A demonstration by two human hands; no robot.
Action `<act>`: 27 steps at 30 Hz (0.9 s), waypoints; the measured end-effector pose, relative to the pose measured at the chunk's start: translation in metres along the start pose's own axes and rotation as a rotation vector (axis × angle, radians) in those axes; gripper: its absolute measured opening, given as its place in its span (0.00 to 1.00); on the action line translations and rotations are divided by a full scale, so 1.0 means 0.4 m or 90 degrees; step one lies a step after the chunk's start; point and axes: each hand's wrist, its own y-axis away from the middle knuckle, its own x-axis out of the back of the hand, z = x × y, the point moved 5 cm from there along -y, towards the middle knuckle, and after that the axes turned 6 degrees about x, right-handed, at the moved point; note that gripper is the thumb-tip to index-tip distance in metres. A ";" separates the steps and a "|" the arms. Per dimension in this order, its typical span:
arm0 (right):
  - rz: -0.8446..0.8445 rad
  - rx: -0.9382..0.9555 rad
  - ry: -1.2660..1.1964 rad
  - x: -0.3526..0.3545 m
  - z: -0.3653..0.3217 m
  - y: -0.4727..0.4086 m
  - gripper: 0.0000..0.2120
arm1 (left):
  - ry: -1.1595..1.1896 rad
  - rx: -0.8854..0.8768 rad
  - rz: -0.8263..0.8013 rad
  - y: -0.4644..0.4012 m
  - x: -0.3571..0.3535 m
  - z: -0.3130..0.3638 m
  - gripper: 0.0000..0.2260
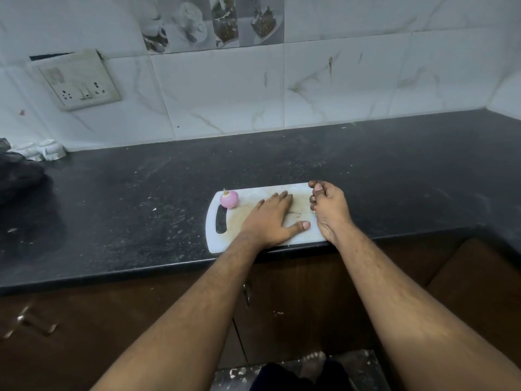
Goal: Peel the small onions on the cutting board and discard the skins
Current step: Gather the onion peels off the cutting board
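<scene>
One round glossy onion (pixel 229 199), peeled

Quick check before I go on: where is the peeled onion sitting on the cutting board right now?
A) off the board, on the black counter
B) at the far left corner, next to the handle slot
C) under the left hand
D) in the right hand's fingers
B: the peeled onion sits alone at the far left corner of the cutting board, just above the handle slot, apart from the left hand.
</scene>
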 end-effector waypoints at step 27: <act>-0.016 0.037 0.123 -0.004 0.008 -0.007 0.13 | -0.026 0.223 0.029 -0.010 -0.015 -0.045 0.36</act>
